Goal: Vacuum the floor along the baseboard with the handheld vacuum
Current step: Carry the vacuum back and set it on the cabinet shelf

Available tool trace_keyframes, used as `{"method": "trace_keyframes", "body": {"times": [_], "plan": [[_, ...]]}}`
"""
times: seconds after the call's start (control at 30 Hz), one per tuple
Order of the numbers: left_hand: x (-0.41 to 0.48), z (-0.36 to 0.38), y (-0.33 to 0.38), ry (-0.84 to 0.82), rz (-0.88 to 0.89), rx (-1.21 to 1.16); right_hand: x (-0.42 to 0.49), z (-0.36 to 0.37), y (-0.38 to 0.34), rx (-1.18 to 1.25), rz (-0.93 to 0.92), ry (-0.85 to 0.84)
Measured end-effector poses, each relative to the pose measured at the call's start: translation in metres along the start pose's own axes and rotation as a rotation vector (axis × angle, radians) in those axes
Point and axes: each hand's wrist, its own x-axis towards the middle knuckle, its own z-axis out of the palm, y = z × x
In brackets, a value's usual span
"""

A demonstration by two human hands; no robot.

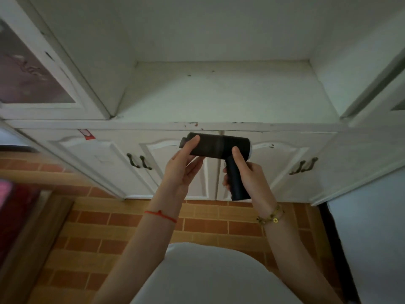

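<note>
Head view, looking down at both hands in front of a white cabinet (219,95). I have the handheld vacuum (219,147) up in the air at about the height of the cabinet's counter edge, well clear of the floor (208,222).

Vacuum: dark cylindrical body lying roughly level, nozzle end to my left, pale rim at the right end. The dark grip drops from the body's right half, angled slightly toward me.

Right hand (247,178): closed around the grip, fingers wrapped on its left side, thumb lying up against the body. A beaded bracelet (270,217) sits on that wrist.

Left hand (183,165): cupped on the nozzle end, thumb over the top of the barrel, fingers under and behind it. It is holding the barrel, though I cannot tell how firmly. A red string (161,215) circles that wrist.

Surroundings: the lower cabinet doors behind the vacuum carry 2 pairs of dark handles, 1 pair (139,161) left of my hands, 1 pair (303,165) right. The counter's front edge has chipped paint, and a red sticker (86,134) is on the left door's upper corner. A glazed upper door (28,69) stands at far left. The floor is brick-pattern tile in orange and tan, running to the foot of the cabinet. A blurred red object (13,205) sits at the left edge; I cannot tell what it is. My white top (208,275) fills the lower centre.
</note>
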Motion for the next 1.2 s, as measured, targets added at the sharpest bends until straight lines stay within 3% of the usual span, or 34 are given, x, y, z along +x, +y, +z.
{"method": "trace_keyframes", "body": {"times": [0.37, 1.2], "plan": [[0.054, -0.091, 0.078, 0.063, 0.012, -0.04, 0.041, 0.123, -0.027, -0.037, -0.015, -0.067], [0.186, -0.068, 0.164, 0.121, 0.041, -0.158, 0.187, 0.147, -0.104, -0.31, -0.173, -0.176]]}}
